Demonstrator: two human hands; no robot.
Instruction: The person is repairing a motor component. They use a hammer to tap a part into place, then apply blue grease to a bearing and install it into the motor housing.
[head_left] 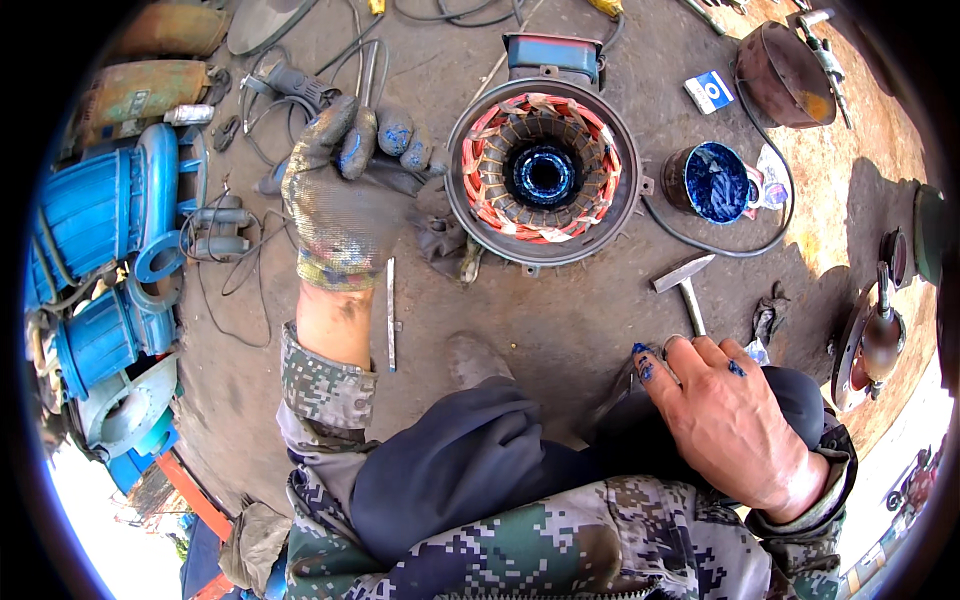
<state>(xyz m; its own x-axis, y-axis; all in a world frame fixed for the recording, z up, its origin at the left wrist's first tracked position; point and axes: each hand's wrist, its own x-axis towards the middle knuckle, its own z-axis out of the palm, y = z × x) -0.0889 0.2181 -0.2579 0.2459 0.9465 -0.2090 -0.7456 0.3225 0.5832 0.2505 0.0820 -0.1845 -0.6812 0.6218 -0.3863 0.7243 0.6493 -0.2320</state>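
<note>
My left hand [350,200], in a stained work glove with blue smears on its fingers, is raised left of a round motor housing. Its curled fingers close around a slim metal rod [369,85] that points away from me. The housing [460,220] stands with its open end up, showing a ring of red-wrapped windings [490,215] and a glossy blue bore [543,178]. My bare right hand [735,420], blue on the fingertips, lies over my right knee and holds nothing. Beyond it is a hammer [684,275], its handle partly hidden by the knee.
Right of the housing stands a can of blue paint-like liquid [716,183], with a black cable [740,252] curving around it. A rusty drum [785,75] and a blue-and-white packet [708,92] lie farther back. Blue motor casings [100,220] line the left; a flat metal strip [391,315] lies nearby.
</note>
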